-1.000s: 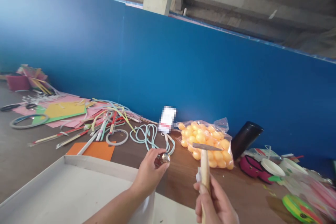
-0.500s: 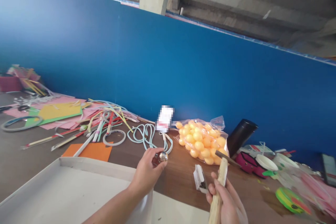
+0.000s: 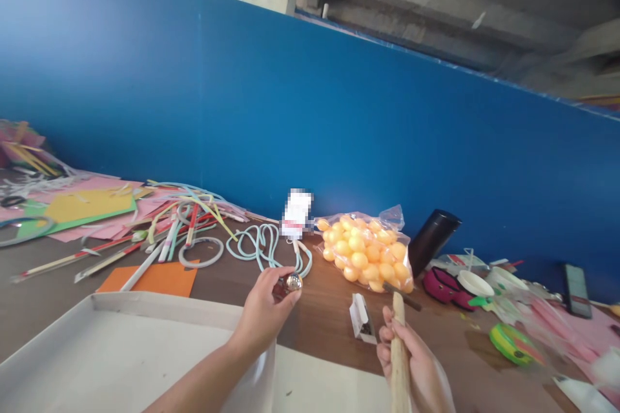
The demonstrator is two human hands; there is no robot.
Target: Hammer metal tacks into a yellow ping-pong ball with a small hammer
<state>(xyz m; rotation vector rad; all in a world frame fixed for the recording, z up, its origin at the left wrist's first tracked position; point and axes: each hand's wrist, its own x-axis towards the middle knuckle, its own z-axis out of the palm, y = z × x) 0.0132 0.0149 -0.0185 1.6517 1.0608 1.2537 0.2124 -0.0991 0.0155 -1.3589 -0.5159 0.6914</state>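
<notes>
A: What does the left hand (image 3: 264,316) hold?

B: A small shiny metal ball (image 3: 292,282), pinched at the fingertips above the brown table (image 3: 320,322). The hand is closed around it, just past the far rim of the white tray (image 3: 159,305).

A: And the right hand (image 3: 411,371)?

B: It is wrapped around the pale wooden handle of a small hammer (image 3: 399,342). The handle points up and away from the person, and the dark metal head sits at its far end, close to the bag of orange balls (image 3: 365,255).

A: Are the ball and the hammer touching?

B: No. They are apart, with a small white open box (image 3: 361,319) on the table between them, nearer the right hand.

A: What lies behind the hands?

B: Loops of pale green cord (image 3: 264,246) lie just beyond the left hand, beside an orange sheet (image 3: 157,277) and a scatter of coloured sticks (image 3: 179,232). A black cylinder (image 3: 432,240) leans against the blue wall (image 3: 310,116) to the right of the bag. Further right there is a pink pouch (image 3: 443,285), a green and yellow disc (image 3: 511,343) and a dark phone (image 3: 577,281).
</notes>
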